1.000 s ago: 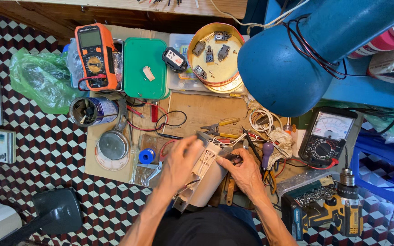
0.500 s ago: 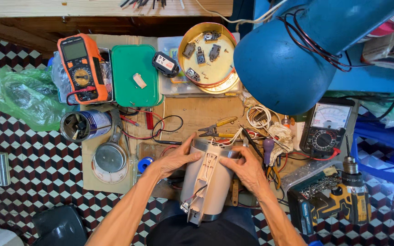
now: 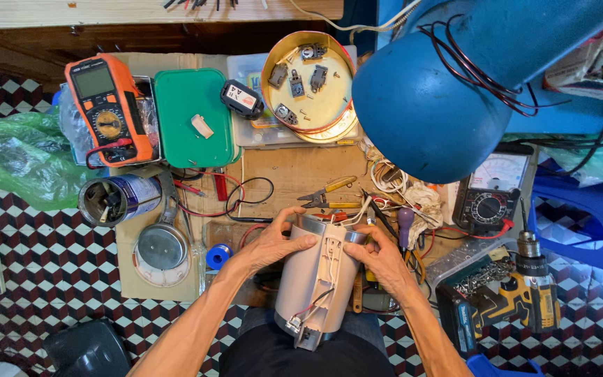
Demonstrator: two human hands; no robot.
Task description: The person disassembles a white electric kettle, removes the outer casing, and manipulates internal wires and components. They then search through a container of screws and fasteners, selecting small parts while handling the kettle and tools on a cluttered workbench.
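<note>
A: So, where is the kettle body [image 3: 313, 283] now?

B: At six o'clock, on its side over the lap and the worktop [image 3: 294, 174] edge, open wiring channel facing up. The left hand [image 3: 272, 244] grasps its upper left flank, fingers curled round the rim. The right hand [image 3: 378, 258] grips the right side, thumb by the channel's top.

A: What could go wrong?

B: I'd judge the thin wires [image 3: 315, 304] in the channel could snag or tear off if the shell rolls, since it is round and only half supported. It could also knock the pliers [image 3: 329, 192] at twelve o'clock, or the screwdriver [image 3: 405, 225] at two o'clock.

A: And compared with half a second ago?

B: The hands have closed higher on the shell, nearer its top rim, and the body sits tilted a little more to the right. A second ago the right hand was working at the channel with the left steadying; now both simply hold. The multimeter [image 3: 109, 108] at ten o'clock and the tin [image 3: 308, 80] of parts at twelve have not moved.
</note>
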